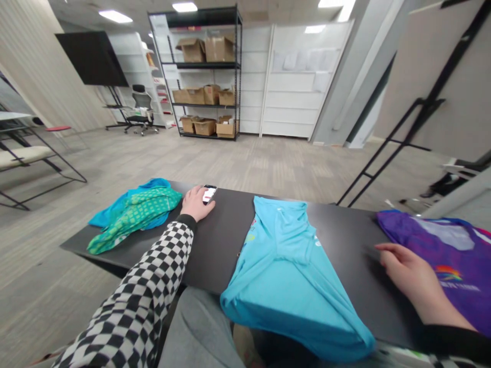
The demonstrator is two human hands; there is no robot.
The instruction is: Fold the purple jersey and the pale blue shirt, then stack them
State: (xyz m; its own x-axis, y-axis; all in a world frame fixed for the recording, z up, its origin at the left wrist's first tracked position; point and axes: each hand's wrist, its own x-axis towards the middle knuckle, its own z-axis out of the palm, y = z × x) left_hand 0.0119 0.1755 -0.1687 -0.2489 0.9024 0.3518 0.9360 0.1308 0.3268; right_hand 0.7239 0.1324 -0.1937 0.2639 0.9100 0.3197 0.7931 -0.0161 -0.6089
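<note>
My left hand (pixel 197 203) is at the far edge of the dark table, its fingers and thumb around a smartphone (pixel 209 194) with a lit screen. Left of it lies a crumpled green and blue garment (pixel 141 207). A light blue shirt (pixel 284 255) is spread in the middle, its lower part hanging over the near edge. On the right, my right hand (pixel 408 271) hovers above the table beside a purple shirt (pixel 456 255) with a rainbow print. Its fingers are curled together with nothing visible in them, and some are hidden behind the hand.
The dark table (pixel 218 240) has its far edge just past the garments. Beyond the floor stands a black shelf rack (pixel 207 65) with cardboard boxes. An easel-like stand (pixel 414 117) rises at right, an office chair (pixel 140 110) and screen (pixel 92 59) at back left.
</note>
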